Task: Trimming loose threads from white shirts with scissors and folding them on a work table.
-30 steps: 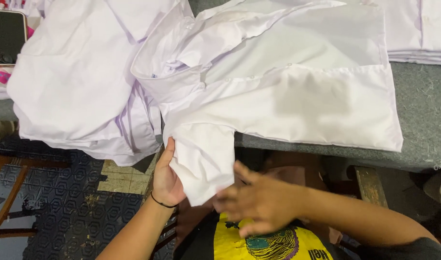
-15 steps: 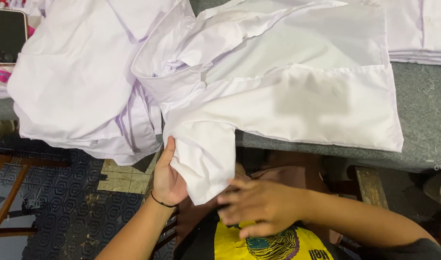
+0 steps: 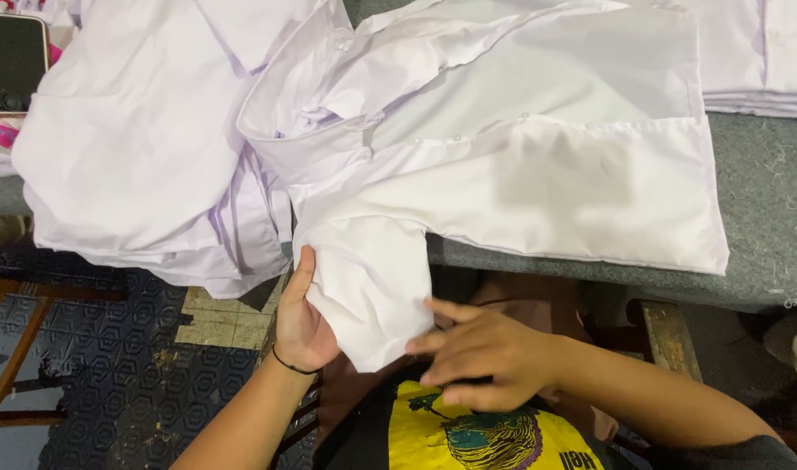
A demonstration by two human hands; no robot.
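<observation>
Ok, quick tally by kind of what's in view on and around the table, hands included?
Hands: 2, the left hand and right hand, both on the hanging sleeve.
Spread white shirt: 1.
Heaps or stacks of white garments: 2, a loose heap on the left and a folded stack at top right.
Phone: 1.
Grey table: 1.
Total: 7.

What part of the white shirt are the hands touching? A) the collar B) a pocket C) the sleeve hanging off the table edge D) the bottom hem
C: the left hand is pressed against the side of the sleeve that hangs off the edge of the grey table, and the right hand touches the sleeve's lower end; the rest of the white shirt lies flat on the table.
</observation>
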